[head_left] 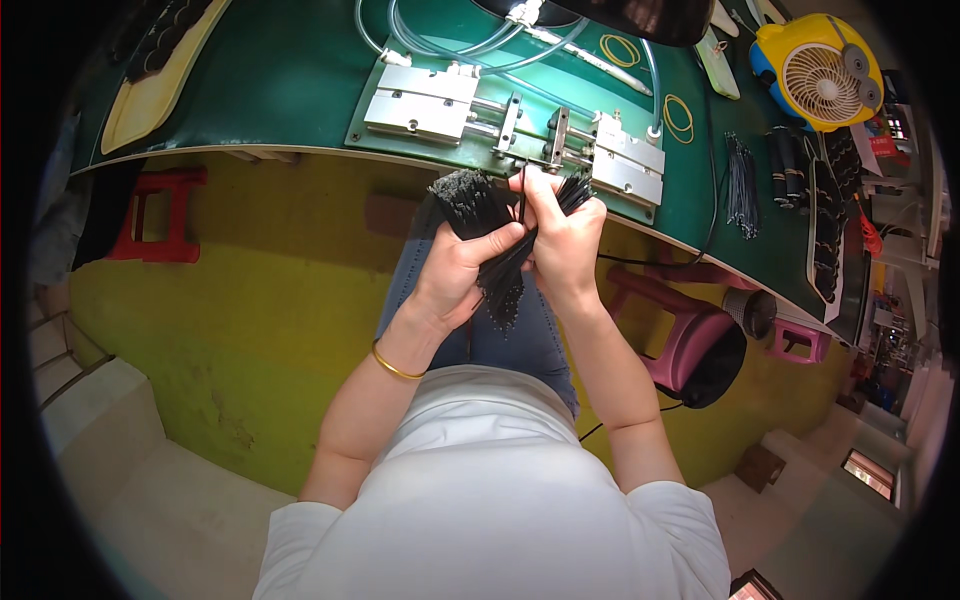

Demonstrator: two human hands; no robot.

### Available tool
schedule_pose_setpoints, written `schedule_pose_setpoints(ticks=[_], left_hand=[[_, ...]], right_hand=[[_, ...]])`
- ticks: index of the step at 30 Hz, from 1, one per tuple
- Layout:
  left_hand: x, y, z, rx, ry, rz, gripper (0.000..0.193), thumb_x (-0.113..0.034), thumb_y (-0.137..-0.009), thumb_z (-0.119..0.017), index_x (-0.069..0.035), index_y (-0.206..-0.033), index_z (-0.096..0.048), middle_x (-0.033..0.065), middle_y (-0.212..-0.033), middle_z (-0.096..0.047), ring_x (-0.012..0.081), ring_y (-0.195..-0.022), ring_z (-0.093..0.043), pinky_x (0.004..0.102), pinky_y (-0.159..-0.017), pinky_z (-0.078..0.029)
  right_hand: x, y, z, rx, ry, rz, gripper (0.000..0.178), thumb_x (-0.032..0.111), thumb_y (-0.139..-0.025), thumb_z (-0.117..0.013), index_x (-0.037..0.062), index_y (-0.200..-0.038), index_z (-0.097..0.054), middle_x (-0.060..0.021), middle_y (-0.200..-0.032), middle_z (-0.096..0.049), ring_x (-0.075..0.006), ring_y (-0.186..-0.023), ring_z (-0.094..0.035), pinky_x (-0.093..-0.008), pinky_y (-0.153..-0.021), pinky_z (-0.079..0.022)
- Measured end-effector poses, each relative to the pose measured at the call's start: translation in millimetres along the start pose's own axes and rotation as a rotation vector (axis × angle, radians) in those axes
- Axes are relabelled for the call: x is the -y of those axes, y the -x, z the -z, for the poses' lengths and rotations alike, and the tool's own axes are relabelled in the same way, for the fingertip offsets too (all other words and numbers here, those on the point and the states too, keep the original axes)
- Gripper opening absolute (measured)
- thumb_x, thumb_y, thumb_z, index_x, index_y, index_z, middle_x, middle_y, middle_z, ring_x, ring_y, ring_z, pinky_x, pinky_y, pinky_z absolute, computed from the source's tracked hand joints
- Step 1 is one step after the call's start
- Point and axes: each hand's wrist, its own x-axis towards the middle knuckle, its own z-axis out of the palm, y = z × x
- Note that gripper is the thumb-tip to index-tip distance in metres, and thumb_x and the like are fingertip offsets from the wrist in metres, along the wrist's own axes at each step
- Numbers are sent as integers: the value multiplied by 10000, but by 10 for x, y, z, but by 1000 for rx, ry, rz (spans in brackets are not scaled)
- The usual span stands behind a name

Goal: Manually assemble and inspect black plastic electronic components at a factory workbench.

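Close to the table's front edge, my left hand [455, 265] is closed round a thick bundle of thin black strands [472, 205], perhaps short wires. Its cut ends fan out above the thumb, and the lower ends, tipped with small pale dots, hang below the palm. My right hand [565, 230] touches the left and grips a smaller bunch of similar black strands [575, 193]. A dark strip stands upright between the two thumbs; which hand pinches it I cannot tell. Just beyond my fingers is a metal clamping fixture [420, 103] with two facing silver blocks and rods.
Clear air hoses [480, 50] loop behind the fixture on the green table [280, 80]. At right lie bundled dark wires [742, 185], black rolls [785, 165] and a yellow-and-blue fan [825, 80]. A yellow tray [165, 90] is at left. Pink stool [675, 340] and red stool [160, 215] stand below.
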Motion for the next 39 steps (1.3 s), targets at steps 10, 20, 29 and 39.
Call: schedule_pose_setpoints(ticks=[10,20,29,39], left_hand=[[-53,61,43,34,-13,41,183,-46,-822,-555,-21,-1001,-531,51,-855,-574,143,-713,-565,266,-598,-476],[-42,65,72,-8,-73,22,189,-50,-827,-553,-13,-1010,-527,56,-845,-576,140,-698,-564,267,-571,-471],[-54,30,42,0,-13,42,149,-33,-795,-590,-19,-942,-569,50,-829,-594,143,-685,-584,269,-586,-497],[-47,45,17,-14,-2,42,192,-40,-815,-563,-12,-1003,-539,60,-858,-585,149,-708,-583,275,-595,-498]], right_hand=[[38,97,-9,54,-1,49,217,175,-849,-566,-14,-758,-625,16,-522,-489,-34,-378,-397,-184,-308,-288],[48,99,-46,6,30,33,199,152,-847,-553,-12,-762,-627,15,-508,-493,-37,-366,-403,-183,-310,-287],[0,24,-5,13,-20,-27,191,146,-837,-564,-15,-754,-624,5,-515,-513,-38,-363,-403,-182,-316,-281],[-27,26,24,37,37,45,196,154,-834,-578,-5,-724,-609,2,-522,-509,-39,-368,-406,-189,-305,-284]])
